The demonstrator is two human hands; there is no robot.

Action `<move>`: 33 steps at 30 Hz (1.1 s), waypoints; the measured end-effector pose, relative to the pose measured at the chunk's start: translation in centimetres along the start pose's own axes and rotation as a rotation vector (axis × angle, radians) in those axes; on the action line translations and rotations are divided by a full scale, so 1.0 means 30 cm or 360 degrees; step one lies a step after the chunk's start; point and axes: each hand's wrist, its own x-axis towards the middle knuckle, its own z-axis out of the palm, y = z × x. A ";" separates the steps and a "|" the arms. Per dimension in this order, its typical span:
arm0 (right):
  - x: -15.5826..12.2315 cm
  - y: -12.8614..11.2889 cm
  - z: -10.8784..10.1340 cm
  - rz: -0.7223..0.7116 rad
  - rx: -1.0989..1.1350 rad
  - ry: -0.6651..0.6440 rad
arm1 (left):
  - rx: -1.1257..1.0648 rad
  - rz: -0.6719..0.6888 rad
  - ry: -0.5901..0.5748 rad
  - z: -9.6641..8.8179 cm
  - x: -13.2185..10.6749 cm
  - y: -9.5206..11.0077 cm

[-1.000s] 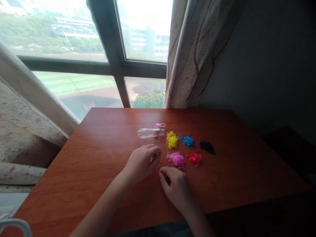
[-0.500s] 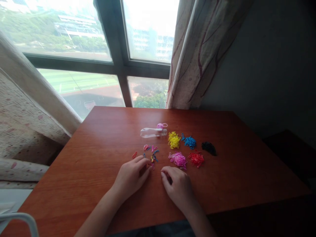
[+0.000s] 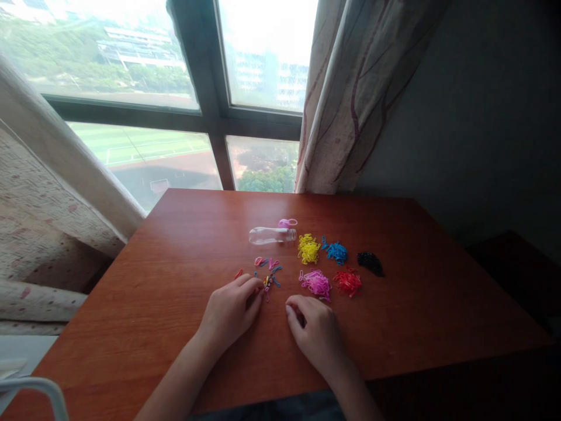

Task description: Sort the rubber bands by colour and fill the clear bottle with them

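My left hand (image 3: 232, 307) lies on the table with thumb and forefinger pinched at a few mixed plastic pin-shaped clips (image 3: 267, 283), yellow, black and pink. My right hand (image 3: 313, 324) rests curled on the wood, its fingertips close together, and nothing shows between them. Just beyond the left fingers lie loose blue clips (image 3: 276, 281), pink clips (image 3: 274, 264) and a red clip (image 3: 238, 273). Beyond the right hand are a pink pile (image 3: 318, 283) and a red pile (image 3: 349, 283) of the same clips.
Farther back lie a yellow clip pile (image 3: 309, 249), a blue pile (image 3: 337, 252) and a black pile (image 3: 370, 263). A clear bottle (image 3: 267, 235) lies on its side beside a pink looped cap (image 3: 287, 223). The brown table (image 3: 175, 234) reaches the window.
My left hand has shifted slightly left, and the yellow, black and pink clips at its fingertips moved left with it. My right hand has stayed in place.
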 end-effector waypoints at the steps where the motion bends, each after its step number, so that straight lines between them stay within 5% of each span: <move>1: 0.000 0.000 0.000 0.0000 0.0000 0.0001 | 0.0003 -0.0020 0.0006 0.001 0.001 -0.001; 17: 0.005 0.004 0.000 -0.0010 -0.0017 -0.0018 | 0.0323 0.0079 -0.0077 0.006 -0.001 0.050; 33: 0.008 -0.007 -0.007 -0.0028 -0.0031 0.0002 | 0.0044 0.0211 -0.0125 -0.010 -0.007 0.021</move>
